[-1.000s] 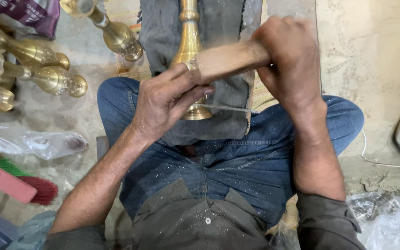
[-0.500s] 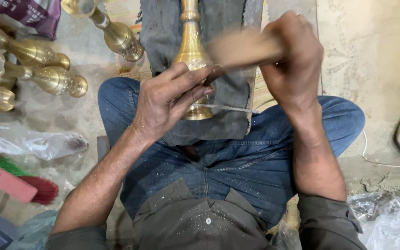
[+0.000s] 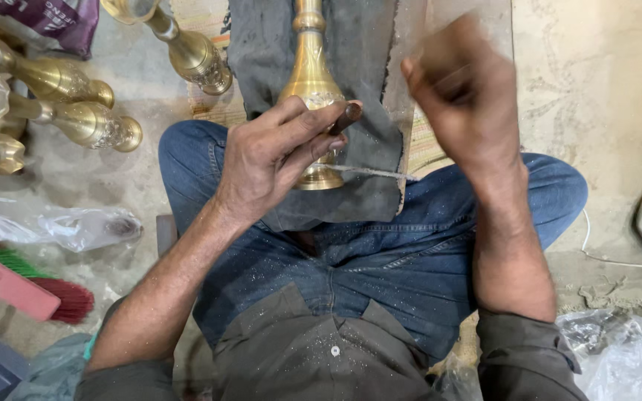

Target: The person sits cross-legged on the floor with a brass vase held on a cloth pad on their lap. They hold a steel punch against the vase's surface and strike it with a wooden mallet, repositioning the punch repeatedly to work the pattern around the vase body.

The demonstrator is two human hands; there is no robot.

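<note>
A brass vase (image 3: 310, 74) lies lengthwise on a dark grey cloth (image 3: 369, 163) spread over my crossed legs, with its round foot toward me. My left hand (image 3: 269, 160) is shut on a short dark metal punch (image 3: 345, 117), whose tip rests against the vase's body. My right hand (image 3: 462, 104) is raised to the right of the vase and blurred by motion. Its fingers are curled around a wooden mallet that the blur and the hand mostly hide.
More brass vases lie on the floor at the left (image 3: 76, 122) and the top (image 3: 187, 52). A crumpled plastic bag (image 3: 61, 226) and a red and green brush (image 3: 16, 286) sit at my left. Another plastic bag (image 3: 618, 356) is at the lower right.
My right hand has swung the wooden mallet up and away from the punch, toward the right. My left hand has kept the punch on the vase.
</note>
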